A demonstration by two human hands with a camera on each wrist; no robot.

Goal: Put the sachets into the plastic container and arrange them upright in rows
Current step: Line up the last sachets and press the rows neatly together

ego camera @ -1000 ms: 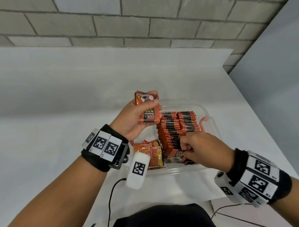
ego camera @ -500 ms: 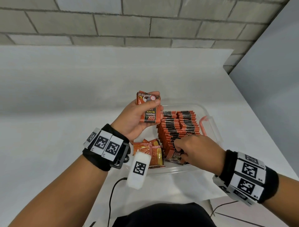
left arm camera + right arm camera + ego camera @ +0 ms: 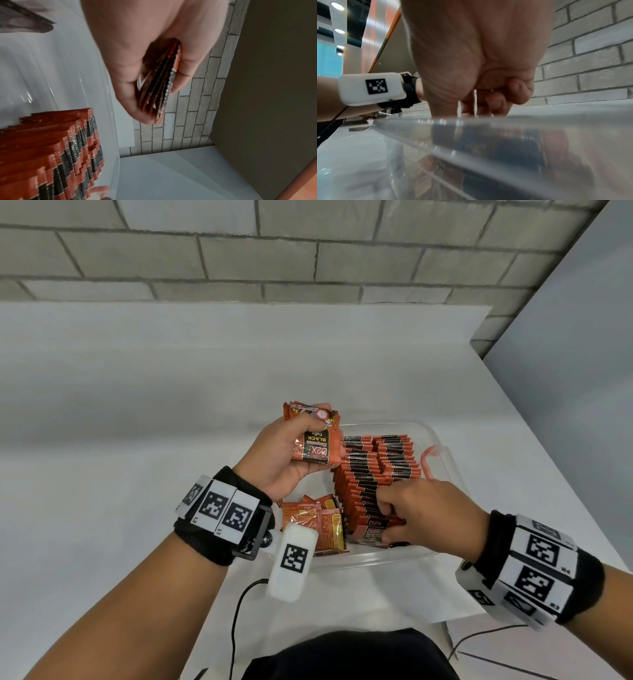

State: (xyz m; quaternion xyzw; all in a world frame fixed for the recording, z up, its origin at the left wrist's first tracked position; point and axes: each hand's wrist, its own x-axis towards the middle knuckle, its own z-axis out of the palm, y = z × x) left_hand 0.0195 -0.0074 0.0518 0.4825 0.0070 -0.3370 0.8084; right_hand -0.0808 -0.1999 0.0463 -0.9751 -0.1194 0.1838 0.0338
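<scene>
1. The right hand has its fingers curled down into the near end of the rows. They seem to pinch a sachet there, but the hand hides the grip, so I cannot tell for sure.
2. The left hand is closed around a small stack of sachets. The thumb is on one side and the fingers on the other. It holds them up over the far left of the box.
3. I think the step now is to stand one more sachet up at the near end of a row. To do it well, push it in straight and snug against the last one, so it does not flop.
4. Keep a finger on the row end, so the standing ones do not fall like dominoes.
5. Some loose sachets lie flat in the near left corner of the box, just beside the rows. They still need standing up.
6. The box sits on the white table.
</scene>
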